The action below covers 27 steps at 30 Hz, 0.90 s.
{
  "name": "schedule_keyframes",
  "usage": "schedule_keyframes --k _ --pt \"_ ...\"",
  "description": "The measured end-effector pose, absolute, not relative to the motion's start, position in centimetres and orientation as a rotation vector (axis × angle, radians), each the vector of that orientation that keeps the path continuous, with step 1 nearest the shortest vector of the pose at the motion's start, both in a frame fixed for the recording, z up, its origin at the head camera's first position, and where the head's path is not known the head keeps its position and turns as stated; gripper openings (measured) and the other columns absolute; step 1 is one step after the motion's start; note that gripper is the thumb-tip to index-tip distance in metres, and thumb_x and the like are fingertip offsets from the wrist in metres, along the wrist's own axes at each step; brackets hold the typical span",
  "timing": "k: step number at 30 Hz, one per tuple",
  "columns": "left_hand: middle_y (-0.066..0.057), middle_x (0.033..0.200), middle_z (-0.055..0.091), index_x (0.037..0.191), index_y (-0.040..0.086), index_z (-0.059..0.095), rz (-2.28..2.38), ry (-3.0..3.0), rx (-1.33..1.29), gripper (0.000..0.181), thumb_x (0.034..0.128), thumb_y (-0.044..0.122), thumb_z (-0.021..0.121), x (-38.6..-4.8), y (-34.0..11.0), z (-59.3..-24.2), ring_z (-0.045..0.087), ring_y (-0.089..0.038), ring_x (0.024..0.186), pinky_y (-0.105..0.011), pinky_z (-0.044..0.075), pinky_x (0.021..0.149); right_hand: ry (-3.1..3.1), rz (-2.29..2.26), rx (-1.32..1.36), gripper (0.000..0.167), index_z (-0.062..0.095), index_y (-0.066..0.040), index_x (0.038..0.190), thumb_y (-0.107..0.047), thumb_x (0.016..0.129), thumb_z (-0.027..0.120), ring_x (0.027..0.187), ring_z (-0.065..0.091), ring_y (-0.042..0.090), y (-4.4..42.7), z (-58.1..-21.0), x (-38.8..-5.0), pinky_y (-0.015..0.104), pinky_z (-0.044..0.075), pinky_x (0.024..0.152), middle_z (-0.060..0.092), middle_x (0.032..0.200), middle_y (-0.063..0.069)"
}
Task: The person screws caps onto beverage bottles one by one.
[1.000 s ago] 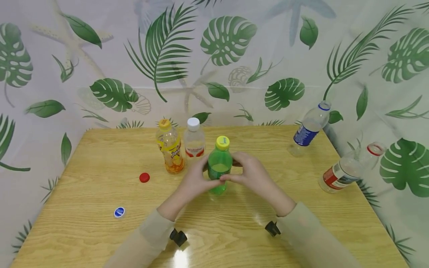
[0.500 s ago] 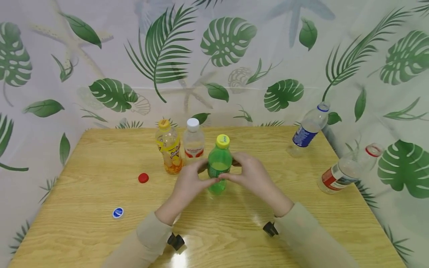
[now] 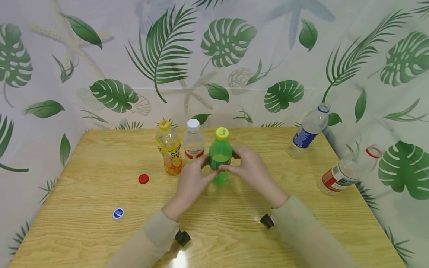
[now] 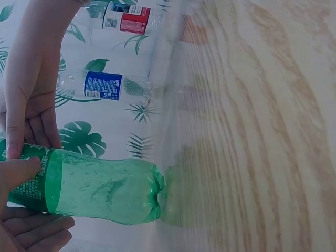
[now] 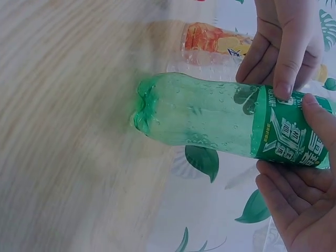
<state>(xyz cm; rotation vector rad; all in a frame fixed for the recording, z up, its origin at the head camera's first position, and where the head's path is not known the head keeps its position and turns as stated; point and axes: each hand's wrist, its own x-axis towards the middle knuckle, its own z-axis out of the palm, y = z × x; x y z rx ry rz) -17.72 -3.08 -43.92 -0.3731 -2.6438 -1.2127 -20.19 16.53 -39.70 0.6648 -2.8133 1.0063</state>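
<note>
A green plastic bottle [image 3: 220, 154] with a yellow cap stands upright between both hands, near the middle of the table. My left hand [image 3: 191, 178] holds its left side and my right hand [image 3: 249, 167] its right side. Both thumbs lie across the front of the green label [image 5: 289, 128], with the other fingers along the sides and back. In the left wrist view the bottle's base is at or just above the tabletop; I cannot tell which. Close behind on the left stand a white-capped clear bottle [image 3: 194, 141] and a yellow-capped bottle [image 3: 171, 152] with an orange label.
On the wooden table [image 3: 83, 238], a red cap [image 3: 143, 178] and a blue-and-white cap [image 3: 118, 213] lie to the left. Two capless clear bottles stand at the right, one blue-labelled [image 3: 305, 136], one red-labelled [image 3: 340, 178]. A leaf-patterned cloth [image 3: 241, 104] hangs behind.
Both hands and the green bottle have shifted slightly away from me, toward the back of the table. The other bottles and the loose caps stay where they were.
</note>
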Motion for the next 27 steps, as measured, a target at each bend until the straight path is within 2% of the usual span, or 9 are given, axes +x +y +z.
schedule_keyframes --k 6,15,21,27 --pt "-0.018 0.131 0.075 0.142 0.002 0.064 -1.241 -2.650 -0.318 0.054 0.0966 0.026 0.081 -18.2 -2.7 -43.7 0.074 -0.033 0.120 -0.049 0.061 0.100 -2.801 0.996 0.653 0.045 0.073 -0.002 0.117 -0.029 0.086 0.090 0.107 0.077 0.034 16.5 -39.4 -21.5 0.048 0.063 0.096 0.079 0.112 0.015" --pt "-0.021 0.141 0.068 0.151 -0.001 0.054 -1.222 -2.633 -0.353 0.063 0.0974 0.020 0.079 -18.3 -2.0 -43.9 0.071 -0.037 0.125 -0.048 0.060 0.103 -2.797 0.992 0.619 0.043 0.074 -0.001 0.113 -0.032 0.087 0.089 0.104 0.078 0.034 16.7 -39.2 -22.9 0.048 0.063 0.094 0.080 0.109 0.017" --pt "-0.023 0.142 0.067 0.152 -0.002 0.051 -1.194 -2.652 -0.358 0.064 0.0987 0.020 0.078 -18.3 -1.5 -44.4 0.069 -0.038 0.128 -0.049 0.058 0.106 -2.815 1.033 0.591 0.043 0.074 0.000 0.113 -0.031 0.088 0.088 0.105 0.077 0.036 16.7 -39.6 -23.4 0.051 0.062 0.095 0.079 0.111 0.019" --pt "-0.024 0.144 0.065 0.154 -0.005 0.047 -1.167 -2.694 -0.342 0.068 0.0994 0.023 0.077 -18.1 -1.2 -44.6 0.070 -0.039 0.125 -0.049 0.059 0.104 -2.812 1.045 0.587 0.042 0.073 0.001 0.115 -0.030 0.089 0.088 0.105 0.077 0.037 16.7 -40.1 -23.8 0.051 0.062 0.095 0.079 0.111 0.019"
